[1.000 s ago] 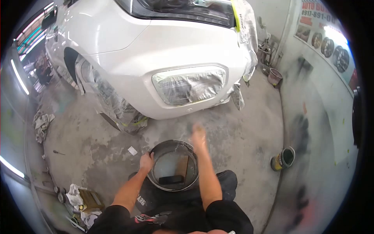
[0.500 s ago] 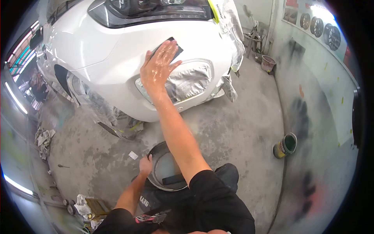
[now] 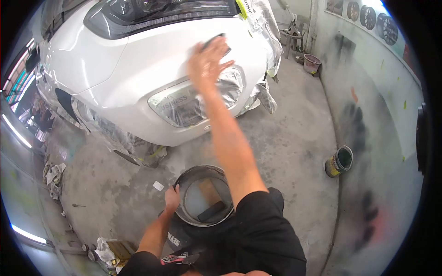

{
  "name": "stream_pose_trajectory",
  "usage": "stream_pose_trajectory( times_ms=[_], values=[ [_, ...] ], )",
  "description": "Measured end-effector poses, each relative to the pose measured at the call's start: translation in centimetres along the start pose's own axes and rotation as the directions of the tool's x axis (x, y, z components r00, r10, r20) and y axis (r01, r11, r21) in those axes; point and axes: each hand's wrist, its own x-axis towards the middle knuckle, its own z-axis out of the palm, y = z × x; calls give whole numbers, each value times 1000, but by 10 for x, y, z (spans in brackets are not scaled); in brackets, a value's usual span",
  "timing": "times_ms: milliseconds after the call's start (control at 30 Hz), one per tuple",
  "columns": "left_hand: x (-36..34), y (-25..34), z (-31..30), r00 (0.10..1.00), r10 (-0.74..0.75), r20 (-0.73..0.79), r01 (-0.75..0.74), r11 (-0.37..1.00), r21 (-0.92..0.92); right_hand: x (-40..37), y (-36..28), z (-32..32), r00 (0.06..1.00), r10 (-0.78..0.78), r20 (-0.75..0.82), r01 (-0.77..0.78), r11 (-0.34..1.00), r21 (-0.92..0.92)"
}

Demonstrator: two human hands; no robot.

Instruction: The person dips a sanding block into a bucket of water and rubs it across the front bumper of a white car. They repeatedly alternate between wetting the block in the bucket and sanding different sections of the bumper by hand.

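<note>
Right grip [image 3: 207, 62], open flat, pins pad [image 3: 216, 40] to bumper [image 3: 152, 64]; left grip [image 3: 172, 198] clasps bucket [image 3: 198, 168]; a soaked pad could slip.

Single head-worn fisheye view, forward and down, close over bucket [image 3: 202, 168], toward white bumper [image 3: 152, 69].

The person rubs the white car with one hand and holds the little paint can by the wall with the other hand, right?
Not quite. In the head view the right hand presses a dark pad on the white car, but the left hand grips the rim of the bucket at the person's knees. The paint can stands alone by the wall, untouched.
</note>
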Motion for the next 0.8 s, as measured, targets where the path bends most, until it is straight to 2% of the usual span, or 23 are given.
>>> stream_pose_trajectory(
  times_ms=[33, 67, 133, 200, 233, 333, 400, 433, 533, 633, 700, 800],
  values=[
    [2, 1, 0, 1000, -5, 1, 5, 1000, 7, 24, 24, 10, 997, -11, -78, 10, 1000, -17],
    [1, -1, 0, 1000, -13, 4, 12, 1000, 15, 56, 31, -3, 972, 216, 94, -223, 972, 73],
    [1, 1, -1, 999, -30, 16, 30, 999, 12, 67, 22, -24, 948, 241, 206, -253, 967, 33],
    [-1, 7, -5, 998, -41, 44, 41, 999, 3, 20, -18, -28, 962, 191, 198, -204, 978, 48],
    [3, 8, -3, 998, -37, 42, 37, 999, -7, -7, -29, -26, 985, 77, 151, -89, 993, 74],
    [2, -2, -2, 998, -39, 47, 39, 999, -1, -5, -17, -35, 989, -15, 146, 8, 999, 48],
    [0, 1, -1, 998, -47, 32, 47, 999, 4, 41, 18, -26, 978, 151, 144, -147, 988, -34],
    [-1, -3, -1, 998, -56, 36, 56, 998, 0, 68, 40, -15, 937, 289, 198, -297, 955, 13],
    [-3, 0, 2, 997, -66, 42, 67, 997, -29, 77, 34, -30, 926, 298, 231, -315, 948, 38],
    [3, 3, 0, 999, -45, 14, 45, 998, -34, 8, -13, -10, 983, 111, 145, -124, 989, 86],
    [2, -5, 5, 1000, -21, -2, 21, 1000, -22, -50, -58, -18, 986, -134, 95, 137, 990, -20],
    [0, -2, 2, 1000, -24, 12, 25, 999, -37, -48, -52, -28, 974, -173, 147, 175, 985, 1]
  ],
)
